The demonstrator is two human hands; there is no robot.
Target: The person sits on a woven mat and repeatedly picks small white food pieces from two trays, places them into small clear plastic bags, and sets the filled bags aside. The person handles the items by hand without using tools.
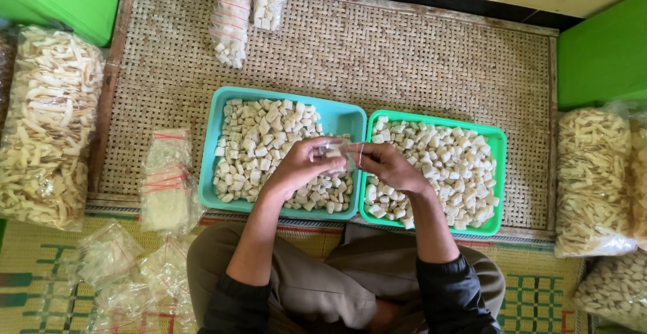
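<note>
- Head view: your left hand (296,165) and right hand (391,165) meet over the seam between two trays, fingers of both pinched together on a small clear bag (337,150) with a red band at its mouth.
- Directly under your left fingers: a teal tray (283,95) filled with pale cracker cubes.
- Under and right of your right fingers: a green tray (497,172), same cubes.
- Both trays sit on a woven mat (438,64).
- Left of your left hand, well apart: flat filled bags (165,186) tied in red.
- Beyond the trays: two more filled bags (246,7).
- Far left: a big sack of chips (47,125).
</note>
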